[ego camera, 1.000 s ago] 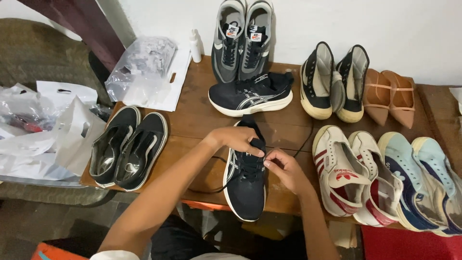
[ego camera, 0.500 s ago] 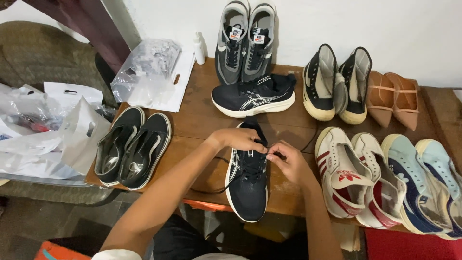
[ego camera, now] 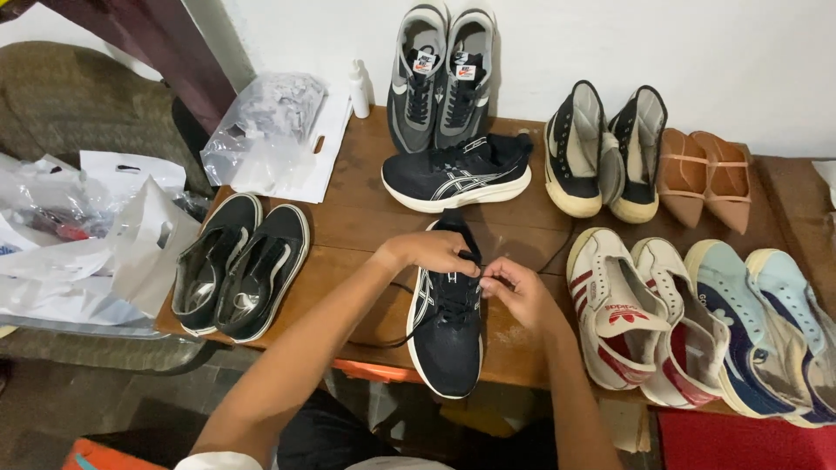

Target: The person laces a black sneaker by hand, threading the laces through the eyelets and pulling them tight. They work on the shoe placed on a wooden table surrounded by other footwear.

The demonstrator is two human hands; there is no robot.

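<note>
Currently your left hand (ego camera: pixel 435 252) and right hand (ego camera: pixel 514 292) both pinch laces on the black running shoe (ego camera: pixel 446 322) at the surface's (ego camera: pixel 366 218) near edge. Pulling hard could likely tip it off.

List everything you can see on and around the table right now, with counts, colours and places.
Black running shoe: 1, black with white stripes, front edge of wooden table, under both hands.
Matching black running shoe: 1, on its side, table centre.
Grey sneakers: 2, against the wall.
Black slip-on shoes: 2, table's left end.
Black-and-cream high-tops: 2, right of centre.
Tan pointed flats: 2, far right.
White sneakers with red stripes: 2, front right.
Blue-and-cream sneakers: 2, right edge.
Plastic bags: several, clear or white, left.
Left hand: at the laces.
Right hand: pinching a lace.
</note>
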